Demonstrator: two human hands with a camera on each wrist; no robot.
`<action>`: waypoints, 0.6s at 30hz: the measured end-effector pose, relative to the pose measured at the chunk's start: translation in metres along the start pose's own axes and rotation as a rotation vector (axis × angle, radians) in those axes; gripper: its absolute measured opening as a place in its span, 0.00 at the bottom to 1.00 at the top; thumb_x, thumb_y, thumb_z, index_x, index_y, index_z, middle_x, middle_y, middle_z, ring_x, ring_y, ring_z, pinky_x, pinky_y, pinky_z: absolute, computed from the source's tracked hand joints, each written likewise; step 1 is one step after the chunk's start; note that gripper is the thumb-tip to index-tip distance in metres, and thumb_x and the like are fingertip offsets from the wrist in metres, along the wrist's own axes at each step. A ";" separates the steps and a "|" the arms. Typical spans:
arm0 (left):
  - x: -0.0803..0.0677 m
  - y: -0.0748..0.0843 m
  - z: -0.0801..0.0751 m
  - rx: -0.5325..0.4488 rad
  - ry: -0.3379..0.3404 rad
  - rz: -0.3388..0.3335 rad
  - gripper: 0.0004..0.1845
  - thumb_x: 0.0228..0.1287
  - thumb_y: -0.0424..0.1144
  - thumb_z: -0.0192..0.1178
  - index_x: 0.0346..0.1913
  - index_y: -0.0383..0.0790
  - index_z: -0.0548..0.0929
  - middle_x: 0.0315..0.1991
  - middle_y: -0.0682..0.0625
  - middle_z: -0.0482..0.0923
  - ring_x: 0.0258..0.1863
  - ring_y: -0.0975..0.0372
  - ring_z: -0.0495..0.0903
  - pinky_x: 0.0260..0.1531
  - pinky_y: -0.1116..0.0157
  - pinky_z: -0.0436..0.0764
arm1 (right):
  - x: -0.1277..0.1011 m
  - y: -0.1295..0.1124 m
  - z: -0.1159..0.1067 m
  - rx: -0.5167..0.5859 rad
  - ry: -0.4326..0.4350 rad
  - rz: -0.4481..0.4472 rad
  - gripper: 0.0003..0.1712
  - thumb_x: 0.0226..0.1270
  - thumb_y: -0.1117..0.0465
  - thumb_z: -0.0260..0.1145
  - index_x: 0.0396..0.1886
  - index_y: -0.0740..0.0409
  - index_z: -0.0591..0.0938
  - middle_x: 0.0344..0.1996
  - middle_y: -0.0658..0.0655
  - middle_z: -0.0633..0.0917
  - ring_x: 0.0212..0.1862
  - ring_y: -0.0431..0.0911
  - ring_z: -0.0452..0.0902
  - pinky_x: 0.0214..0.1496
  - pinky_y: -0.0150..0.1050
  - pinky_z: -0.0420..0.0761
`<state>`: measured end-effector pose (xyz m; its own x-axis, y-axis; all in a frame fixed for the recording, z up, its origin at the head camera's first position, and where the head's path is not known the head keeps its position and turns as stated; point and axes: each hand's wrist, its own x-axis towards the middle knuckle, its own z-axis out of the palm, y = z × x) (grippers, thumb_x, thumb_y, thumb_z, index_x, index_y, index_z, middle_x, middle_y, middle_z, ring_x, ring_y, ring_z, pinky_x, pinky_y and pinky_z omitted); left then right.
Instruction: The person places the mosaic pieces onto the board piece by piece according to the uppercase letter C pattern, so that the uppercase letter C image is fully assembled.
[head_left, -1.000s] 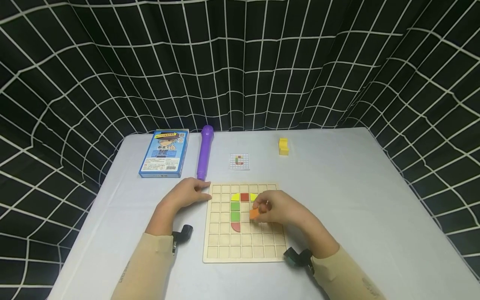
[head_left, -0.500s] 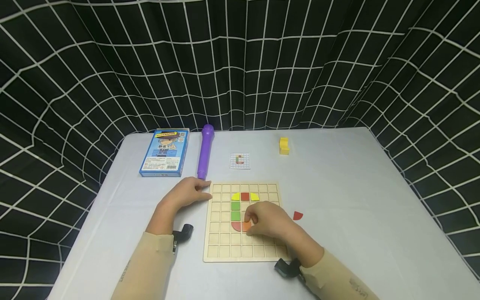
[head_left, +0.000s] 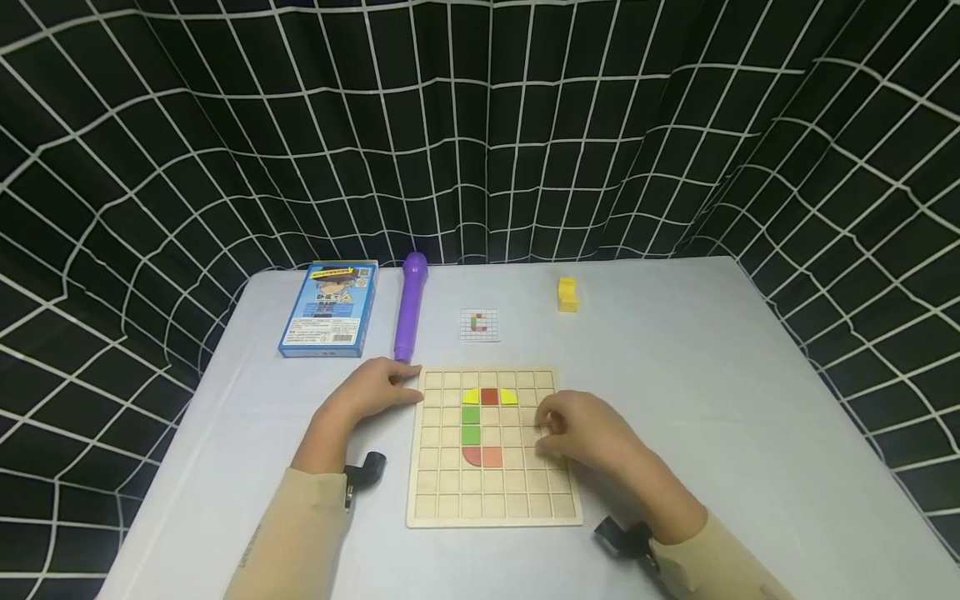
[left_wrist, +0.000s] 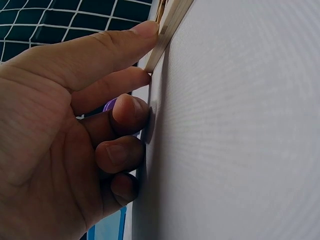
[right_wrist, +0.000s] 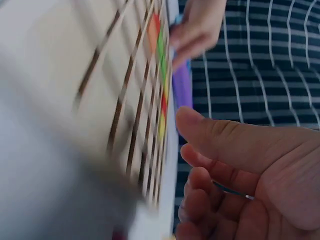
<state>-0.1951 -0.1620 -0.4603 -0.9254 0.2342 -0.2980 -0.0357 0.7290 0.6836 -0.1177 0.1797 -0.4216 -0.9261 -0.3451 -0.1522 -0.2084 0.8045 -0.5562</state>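
A wooden grid board point(head_left: 525, 505) lies on the white table, with flat coloured tiles in its cells. The top row of tiles has a red square tile point(head_left: 489, 397) between two yellow rounded-corner ones. Two green square tiles point(head_left: 470, 425) run down the left side to a pinkish-red quarter-round tile point(head_left: 472, 456). Right of that sits an orange square tile point(head_left: 492, 457). My left hand point(head_left: 372, 387) touches the board's left edge with thumb and index finger; the other fingers bend loosely. Over the board's right edge hovers my right hand point(head_left: 588, 429), fingers loosely bent, holding nothing.
Behind the board lies a small pattern card point(head_left: 478, 326). A purple microphone-shaped stick point(head_left: 408, 308) and a blue box point(head_left: 330, 308) are at the back left. Yellow blocks point(head_left: 567, 294) stand at the back right. A dark grid curtain point(head_left: 465, 125) surrounds the table.
My right hand has laid the orange square tile in the cell beside the quarter-round one, let go and moved right. It now covers the loose red tile's spot. The left hand stays put.
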 end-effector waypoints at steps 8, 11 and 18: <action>-0.001 -0.003 -0.003 0.010 0.012 0.009 0.33 0.58 0.51 0.76 0.67 0.46 0.82 0.49 0.44 0.81 0.43 0.55 0.74 0.46 0.55 0.75 | -0.014 0.040 -0.026 -0.141 -0.020 0.117 0.18 0.49 0.62 0.83 0.38 0.55 0.85 0.30 0.49 0.79 0.36 0.47 0.73 0.43 0.49 0.76; -0.001 -0.004 -0.003 0.009 0.011 0.010 0.33 0.57 0.51 0.76 0.67 0.47 0.82 0.44 0.44 0.79 0.41 0.55 0.73 0.43 0.56 0.74 | -0.014 0.045 -0.026 -0.155 -0.036 0.124 0.15 0.51 0.62 0.82 0.36 0.55 0.84 0.29 0.49 0.79 0.35 0.47 0.73 0.43 0.48 0.76; 0.001 -0.005 0.001 -0.002 0.008 0.027 0.33 0.57 0.50 0.76 0.66 0.46 0.83 0.38 0.47 0.76 0.40 0.56 0.72 0.40 0.58 0.72 | -0.011 0.051 -0.021 -0.143 -0.014 0.152 0.09 0.53 0.64 0.77 0.29 0.53 0.82 0.24 0.49 0.77 0.31 0.46 0.71 0.36 0.43 0.73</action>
<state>-0.1958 -0.1649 -0.4645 -0.9292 0.2481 -0.2741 -0.0116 0.7214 0.6924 -0.1246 0.2350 -0.4315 -0.9461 -0.2206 -0.2372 -0.1104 0.9079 -0.4043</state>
